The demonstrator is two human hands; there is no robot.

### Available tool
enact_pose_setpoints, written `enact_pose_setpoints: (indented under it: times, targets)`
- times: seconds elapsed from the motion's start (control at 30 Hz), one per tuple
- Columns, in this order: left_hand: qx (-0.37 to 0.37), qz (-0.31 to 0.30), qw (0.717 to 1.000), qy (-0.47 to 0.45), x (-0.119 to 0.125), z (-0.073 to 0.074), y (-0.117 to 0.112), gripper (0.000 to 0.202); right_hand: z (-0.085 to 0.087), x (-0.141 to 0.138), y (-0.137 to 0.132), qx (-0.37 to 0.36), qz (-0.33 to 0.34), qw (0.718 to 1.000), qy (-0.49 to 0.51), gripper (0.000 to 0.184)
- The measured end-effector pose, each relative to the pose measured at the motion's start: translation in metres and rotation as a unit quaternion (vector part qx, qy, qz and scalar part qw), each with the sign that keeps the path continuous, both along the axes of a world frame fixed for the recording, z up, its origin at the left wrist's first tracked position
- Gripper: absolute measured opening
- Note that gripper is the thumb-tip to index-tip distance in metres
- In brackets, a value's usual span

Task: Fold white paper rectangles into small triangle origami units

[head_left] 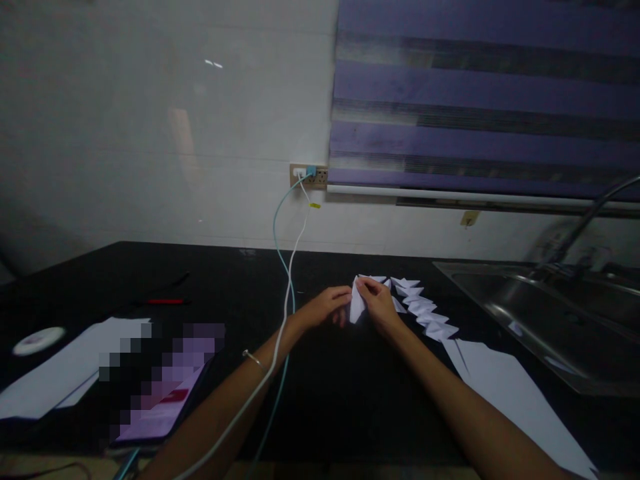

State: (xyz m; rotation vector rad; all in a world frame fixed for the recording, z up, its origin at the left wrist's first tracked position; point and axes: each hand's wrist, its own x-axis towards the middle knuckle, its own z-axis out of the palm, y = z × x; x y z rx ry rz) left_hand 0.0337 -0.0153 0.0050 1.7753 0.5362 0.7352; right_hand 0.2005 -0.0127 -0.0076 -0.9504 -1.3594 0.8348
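A small folded piece of white paper (pixel 357 307) stands upright between my hands, above the black counter. My right hand (pixel 379 300) pinches its upper right edge between thumb and fingers. From the other side, my left hand (pixel 327 305) touches the paper's left edge with its fingertips, the fingers bent together. Just beyond and right of my right hand runs a row of folded white paper pieces (pixel 421 307) with pointed tips. Part of that row is hidden behind my right hand.
White paper sheets (pixel 505 377) lie beside the steel sink (pixel 500 293) on the right. At left are more sheets (pixel 75 363), a white round object (pixel 39 341), a lit phone or tablet (pixel 165 400) and a red pen-like item (pixel 166 301). Charging cables (pixel 287 300) hang across my left forearm.
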Motion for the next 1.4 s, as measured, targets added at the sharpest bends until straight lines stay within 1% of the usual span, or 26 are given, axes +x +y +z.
enact_pose_setpoints:
  times: [0.17, 0.27, 0.5, 0.67, 0.77, 0.87, 1.0, 1.17, 1.23, 1.4]
  targets:
    - [0.026, 0.009, 0.999, 0.027, 0.004, -0.001, -0.002, 0.036, 0.006, -0.003, -0.003, -0.04, 0.005, 0.997, 0.063, 0.04]
    - [0.033, 0.018, 0.999, 0.034, 0.005, -0.002, -0.002, 0.036, 0.007, -0.004, -0.004, -0.05, 0.014, 0.995, 0.089, 0.042]
    - [-0.003, -0.016, 1.0, 0.016, 0.003, 0.002, -0.004, 0.036, 0.006, -0.003, -0.002, -0.056, 0.025, 0.992, 0.109, 0.04]
    - [-0.022, -0.023, 0.999, 0.012, 0.002, 0.004, -0.006, 0.039, 0.005, -0.003, -0.001, -0.055, 0.021, 0.993, 0.105, 0.041]
    - [-0.011, -0.018, 1.0, 0.013, 0.003, 0.001, -0.004, 0.038, 0.004, -0.003, 0.0, -0.052, 0.021, 0.992, 0.111, 0.039]
    - [0.031, 0.01, 0.999, 0.025, 0.004, -0.001, -0.002, 0.033, 0.001, -0.002, 0.0, -0.042, 0.026, 0.994, 0.096, 0.036]
    - [0.085, 0.077, 0.992, 0.055, 0.005, -0.003, -0.003, 0.029, -0.001, -0.003, -0.001, -0.034, 0.024, 0.997, 0.058, 0.035]
    - [0.115, 0.149, 0.978, 0.086, 0.007, -0.006, -0.005, 0.028, -0.001, -0.006, -0.003, -0.035, 0.023, 0.997, 0.063, 0.034]
    - [0.117, 0.158, 0.977, 0.081, 0.009, -0.007, -0.005, 0.026, 0.0, -0.007, -0.004, -0.037, 0.025, 0.997, 0.068, 0.033]
    - [0.094, 0.144, 0.984, 0.037, 0.018, -0.007, -0.007, 0.023, -0.001, -0.006, -0.003, -0.032, 0.011, 0.998, 0.048, 0.035]
